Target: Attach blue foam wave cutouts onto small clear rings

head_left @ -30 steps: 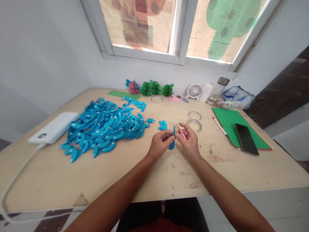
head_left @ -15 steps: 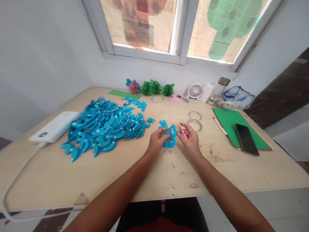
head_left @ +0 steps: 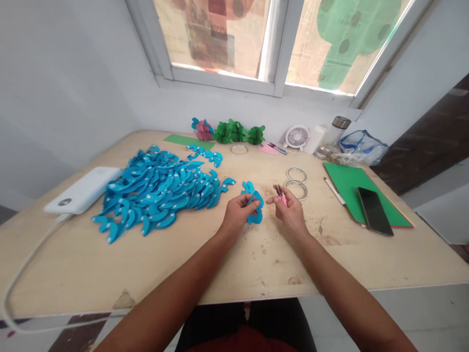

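Note:
My left hand (head_left: 240, 212) pinches a curved blue paper cutout (head_left: 258, 209) between thumb and fingers, just above the table. The cutout looks folded over, and part of it is hidden by the fingers. Close behind it lies another small blue paper piece (head_left: 248, 187). My right hand (head_left: 290, 211), a little to the right and apart from the cutout, is closed around what look like pink tweezers (head_left: 281, 195) with dark pointed tips facing up and away. Left of my hands spreads a large heap of blue paper cutouts (head_left: 157, 188), many bearing small white squares.
Metal rings (head_left: 296, 189) lie beyond my right hand. A phone (head_left: 374, 211) rests on green sheets (head_left: 344, 181) beside a white pen (head_left: 334, 191). A white power bank (head_left: 86, 188) with a cable sits left. Green paper ornaments (head_left: 236, 132) and a small fan (head_left: 297, 137) line the back.
My right hand has drawn slightly away from the blue cutout, and the tweezers have turned to point more upward. The cutout in my left hand has folded or turned, showing less opening.

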Available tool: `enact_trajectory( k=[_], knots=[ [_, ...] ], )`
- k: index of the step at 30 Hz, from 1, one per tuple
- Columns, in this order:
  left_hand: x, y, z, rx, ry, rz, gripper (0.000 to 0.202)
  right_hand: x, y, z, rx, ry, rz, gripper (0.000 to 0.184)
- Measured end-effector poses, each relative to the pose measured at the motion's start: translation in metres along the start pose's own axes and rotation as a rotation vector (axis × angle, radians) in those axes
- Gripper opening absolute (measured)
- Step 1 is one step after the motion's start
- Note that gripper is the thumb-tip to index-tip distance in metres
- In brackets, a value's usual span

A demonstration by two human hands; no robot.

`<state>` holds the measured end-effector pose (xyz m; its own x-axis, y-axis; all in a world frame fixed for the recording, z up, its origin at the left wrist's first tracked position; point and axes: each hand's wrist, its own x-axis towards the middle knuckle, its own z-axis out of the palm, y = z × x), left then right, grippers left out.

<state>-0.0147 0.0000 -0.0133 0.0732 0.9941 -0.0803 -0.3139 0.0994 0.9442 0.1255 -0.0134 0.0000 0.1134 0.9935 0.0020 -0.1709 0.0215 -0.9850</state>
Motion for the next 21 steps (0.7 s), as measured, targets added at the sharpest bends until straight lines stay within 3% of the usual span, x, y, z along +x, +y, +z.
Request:
enact_trajectory(
  k=[11,16,21],
  knots=[
    [-0.005,0.010,0.003,-0.124,0.004,-0.106,0.026,0.005,-0.003,-0.008,0.410,-0.158,0.149,0.025],
    [-0.004,0.010,0.003,-0.134,0.006,-0.111,0.026,0.006,-0.003,-0.012,0.424,-0.227,0.153,0.018],
    [-0.004,0.008,0.003,-0.134,-0.004,-0.116,0.026,0.003,-0.005,-0.011,0.279,-0.251,0.130,0.025]
  ],
)
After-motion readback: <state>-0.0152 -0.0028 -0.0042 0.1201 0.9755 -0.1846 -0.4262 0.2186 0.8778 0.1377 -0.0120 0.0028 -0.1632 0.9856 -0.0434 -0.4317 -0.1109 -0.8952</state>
